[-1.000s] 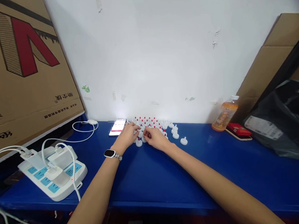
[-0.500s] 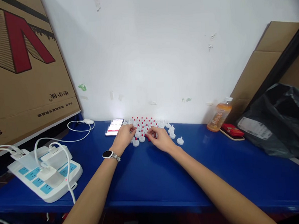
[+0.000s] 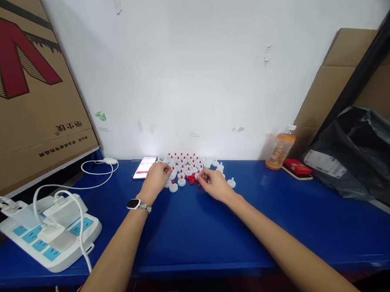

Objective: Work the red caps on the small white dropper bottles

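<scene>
On the blue table, a cluster of white nozzle caps (image 3: pixel 173 187) stands between my hands, many with small red tip covers on their spouts. A pile of loose red tip covers (image 3: pixel 192 179) lies at the cluster's front. My left hand (image 3: pixel 156 177) is closed at the cluster's left edge, fingertips by the white caps; what it pinches is hidden. My right hand (image 3: pixel 215 185) is pinched just right of the red pile, with one red tip cover (image 3: pixel 199 186) at its fingertips. A white nozzle cap without a red cover (image 3: pixel 231 183) stands to its right.
A lit phone (image 3: pixel 144 168) lies behind my left hand. At left are a white power strip (image 3: pixel 54 262) with cables and a large cardboard box (image 3: pixel 23 115). To the right stand an orange drink bottle (image 3: pixel 281 149), a red packet (image 3: pixel 297 167) on a phone, and a black plastic bag (image 3: pixel 355 155).
My right hand has drawn slightly right, off the red pile, which now shows more. My left hand stays near the caps' left edge. The view has shifted a little to the right.
</scene>
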Demonstrator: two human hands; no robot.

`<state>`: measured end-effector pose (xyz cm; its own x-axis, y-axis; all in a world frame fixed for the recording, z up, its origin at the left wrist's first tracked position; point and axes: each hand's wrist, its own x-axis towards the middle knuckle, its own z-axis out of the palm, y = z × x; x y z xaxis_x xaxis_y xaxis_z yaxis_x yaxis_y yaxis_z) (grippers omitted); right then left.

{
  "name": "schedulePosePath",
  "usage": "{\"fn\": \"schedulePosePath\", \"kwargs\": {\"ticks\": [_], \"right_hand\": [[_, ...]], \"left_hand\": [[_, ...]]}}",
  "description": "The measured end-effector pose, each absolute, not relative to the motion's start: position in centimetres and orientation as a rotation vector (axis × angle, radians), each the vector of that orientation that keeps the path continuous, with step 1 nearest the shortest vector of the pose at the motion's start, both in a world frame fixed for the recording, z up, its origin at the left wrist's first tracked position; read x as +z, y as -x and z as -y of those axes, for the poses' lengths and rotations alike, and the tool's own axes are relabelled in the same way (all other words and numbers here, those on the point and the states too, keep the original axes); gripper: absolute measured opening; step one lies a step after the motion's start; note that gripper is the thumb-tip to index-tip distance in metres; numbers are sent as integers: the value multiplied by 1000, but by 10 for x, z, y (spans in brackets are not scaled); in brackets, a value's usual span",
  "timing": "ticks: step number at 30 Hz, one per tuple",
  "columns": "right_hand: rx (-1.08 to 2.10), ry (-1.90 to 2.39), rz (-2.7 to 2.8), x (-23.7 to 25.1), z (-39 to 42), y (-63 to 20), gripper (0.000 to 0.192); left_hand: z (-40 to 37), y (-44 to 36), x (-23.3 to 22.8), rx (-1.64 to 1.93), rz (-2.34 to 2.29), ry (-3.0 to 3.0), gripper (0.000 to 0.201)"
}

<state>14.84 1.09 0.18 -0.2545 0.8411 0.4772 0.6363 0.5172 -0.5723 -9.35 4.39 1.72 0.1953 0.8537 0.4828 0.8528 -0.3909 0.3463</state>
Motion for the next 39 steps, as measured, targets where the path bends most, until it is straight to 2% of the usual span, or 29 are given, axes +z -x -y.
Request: {"fn": "schedulePosePath", "kwargs": {"ticks": [5, 10, 15, 18, 29, 31, 35, 39], "right_hand": [[372, 1189, 2119, -9, 0, -146, 6], [405, 1124, 2047, -12, -1, -139, 13], [487, 1093, 1914, -8, 1, -141, 10], [428, 1172, 1910, -6, 2, -143, 7], [480, 1073, 1873, -5, -3, -128, 12], [460, 1043, 1904, 4, -6, -122, 18], [294, 1037, 2035, 28, -24, -95, 48], [31, 1185, 2319, 43, -53, -52, 37]], "left_hand": [[-41, 91, 18, 904, -1718, -2460, 17], [-30, 94, 21, 977, -1756, -2455, 27], [-15, 102, 25, 1064, -1592, -2371, 24], [-4, 102, 26, 1076, -1576, -2322, 24], [32, 118, 12, 753, -1787, -2392, 13], [34, 116, 9, 672, -1778, -2430, 12], [37, 110, 6, 619, -1734, -2478, 13], [37, 111, 5, 654, -1688, -2498, 13]]}}
